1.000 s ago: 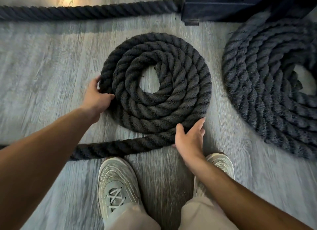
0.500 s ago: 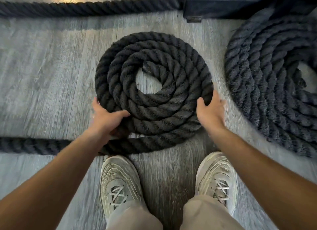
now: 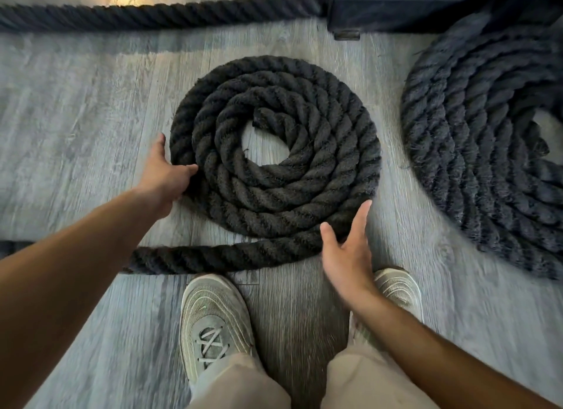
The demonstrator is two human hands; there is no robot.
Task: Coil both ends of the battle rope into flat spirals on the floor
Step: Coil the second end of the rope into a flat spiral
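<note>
A thick black battle rope lies coiled in a flat spiral (image 3: 274, 152) on the grey wood floor, its cut end at the centre hole. Its loose tail (image 3: 213, 257) runs left along the floor from the spiral's near edge. My left hand (image 3: 166, 174) presses on the spiral's left rim, thumb on top of the outer turn. My right hand (image 3: 347, 247) is flat with fingers apart, against the near right edge where the tail meets the spiral. A second, larger coil (image 3: 487, 152) lies to the right, cut off by the frame.
Another stretch of rope (image 3: 152, 15) runs across the floor at the top. A dark metal anchor base (image 3: 396, 9) stands at the top right. My two grey sneakers (image 3: 213, 323) stand just below the tail.
My right hand slid from the spiral's right side down to its near right edge. My left hand moved up along the left rim. The tail now lies apart from the spiral on the left.
</note>
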